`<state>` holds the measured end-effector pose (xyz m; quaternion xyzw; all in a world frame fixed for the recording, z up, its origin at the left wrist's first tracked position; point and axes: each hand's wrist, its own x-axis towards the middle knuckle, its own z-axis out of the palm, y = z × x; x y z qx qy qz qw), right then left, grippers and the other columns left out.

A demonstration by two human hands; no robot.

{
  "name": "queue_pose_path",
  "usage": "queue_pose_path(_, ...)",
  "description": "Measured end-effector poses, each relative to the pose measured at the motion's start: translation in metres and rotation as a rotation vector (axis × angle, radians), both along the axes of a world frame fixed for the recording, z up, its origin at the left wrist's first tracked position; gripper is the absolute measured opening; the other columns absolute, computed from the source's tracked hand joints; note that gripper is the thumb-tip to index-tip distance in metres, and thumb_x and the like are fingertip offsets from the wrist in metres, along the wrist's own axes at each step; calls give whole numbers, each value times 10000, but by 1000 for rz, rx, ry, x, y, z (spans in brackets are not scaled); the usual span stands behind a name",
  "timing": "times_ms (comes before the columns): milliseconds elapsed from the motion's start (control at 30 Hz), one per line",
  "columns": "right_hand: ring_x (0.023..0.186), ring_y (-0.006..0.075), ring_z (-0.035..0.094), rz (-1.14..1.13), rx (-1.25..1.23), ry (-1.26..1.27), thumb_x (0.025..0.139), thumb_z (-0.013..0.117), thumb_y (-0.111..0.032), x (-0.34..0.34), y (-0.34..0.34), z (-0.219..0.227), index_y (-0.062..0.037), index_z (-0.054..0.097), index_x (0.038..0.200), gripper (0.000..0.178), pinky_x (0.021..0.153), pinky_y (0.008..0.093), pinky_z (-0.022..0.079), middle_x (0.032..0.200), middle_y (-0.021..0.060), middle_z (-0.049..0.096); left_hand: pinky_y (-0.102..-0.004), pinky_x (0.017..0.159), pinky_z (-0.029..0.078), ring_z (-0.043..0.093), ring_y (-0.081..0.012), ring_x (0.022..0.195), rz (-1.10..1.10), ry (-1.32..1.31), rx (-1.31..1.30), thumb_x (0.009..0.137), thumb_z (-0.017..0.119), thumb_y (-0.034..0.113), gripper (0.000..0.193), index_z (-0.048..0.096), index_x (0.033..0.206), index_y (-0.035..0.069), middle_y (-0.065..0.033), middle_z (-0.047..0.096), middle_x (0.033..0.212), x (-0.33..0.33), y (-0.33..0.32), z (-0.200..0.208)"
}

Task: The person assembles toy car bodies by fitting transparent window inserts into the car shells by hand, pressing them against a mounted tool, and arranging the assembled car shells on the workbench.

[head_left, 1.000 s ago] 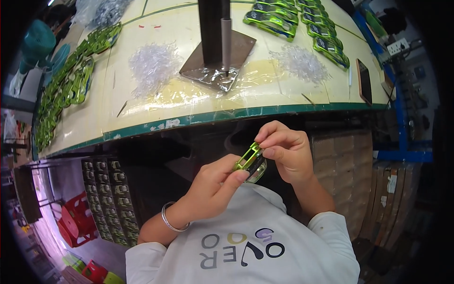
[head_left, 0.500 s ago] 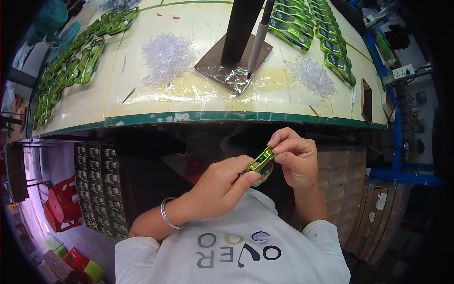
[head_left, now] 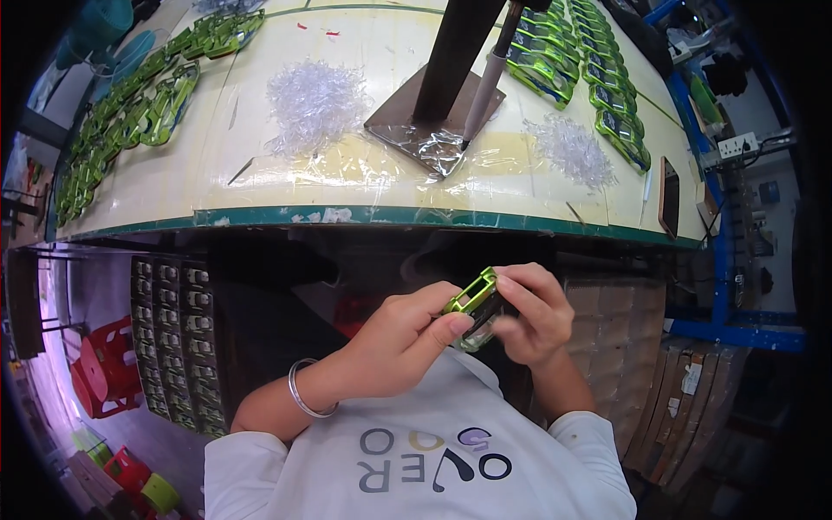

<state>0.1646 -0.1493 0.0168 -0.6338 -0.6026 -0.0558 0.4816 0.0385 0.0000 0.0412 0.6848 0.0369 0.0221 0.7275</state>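
My left hand (head_left: 399, 334) holds a small green plastic casing (head_left: 477, 293) in front of my chest, thumb and fingers closed on its lower end. The casing is tilted, with an open frame of bright metallic green on top and a dark, partly clear body underneath. My right hand (head_left: 537, 312) is at the casing's upper right end, its curled forefinger against the edge. The right thumb is smeared by motion beside the body. Whether a tiny piece lies between the right fingertips cannot be made out.
Ahead is a cream worktable (head_left: 286, 186) with a green edge. A metal post on a square base (head_left: 394, 121) carries a pen-like tool (head_left: 485, 95). Piles of clear slivers (head_left: 316, 108) flank it. Rows of green casings (head_left: 620, 130) lie left and right. A phone (head_left: 669, 198) lies at right.
The right hand has shifted down slightly, and its thumb has come away from the casing's top end. The casing has turned a little, showing more of its dark side. My view has shifted slightly.
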Motion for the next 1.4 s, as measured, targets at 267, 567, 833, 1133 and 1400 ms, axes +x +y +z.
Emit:
queue_pose_path(267, 795, 282, 581, -34, -229, 150, 521, 779, -200, -22, 13, -10, 23, 272, 1208, 883, 639, 305, 486, 1043, 214, 492, -199, 665, 420, 502, -68, 763, 66, 49, -297, 882, 417, 145, 220, 512, 947, -43, -43, 542, 843, 4, 3, -13)
queue_pose_path(567, 831, 352, 570, -144, -129, -53, 508, 766, -141, -23, 23, -9, -207, 429, 1156, 733, 640, 341, 500, 1172, 288, 388, -142, 531, 362, 443, -4, 674, 143, 18, -467, 875, 448, 163, 179, 527, 866, 2, -9, 531, 789, 8, 2, -12)
queue_pose_path(833, 808, 359, 572, -43, -86, 39, 500, 723, -61, -21, 20, -7, -173, 455, 1110, 676, 621, 339, 506, 1094, 276, 426, -251, 738, 387, 464, -142, 842, 167, -230, 16, 654, 703, 203, 452, 500, 1030, 54, -59, 482, 923, 21, 22, -31)
queue_pose_path(1133, 833, 336, 547, 357, 48, 1324, 624, 632, -191, -34, 18, 4, -149, 201, 1253, 763, 635, 387, 511, 1144, 279, 378, -313, 882, 321, 392, -178, 1024, -109, -222, -373, 560, 751, 389, 748, 396, 1118, 40, -65, 406, 1093, 39, 27, -61)
queue_pose_path(1400, 852, 284, 539, 503, 333, 1950, 781, 374, -396, -7, 57, 9, 117, 326, 1169, 645, 667, 323, 501, 1090, 234, 475, -272, 855, 354, 416, -136, 959, 16, -38, -652, 506, 783, 96, 983, 156, 1261, 51, -60, 385, 1087, 52, 23, -36)
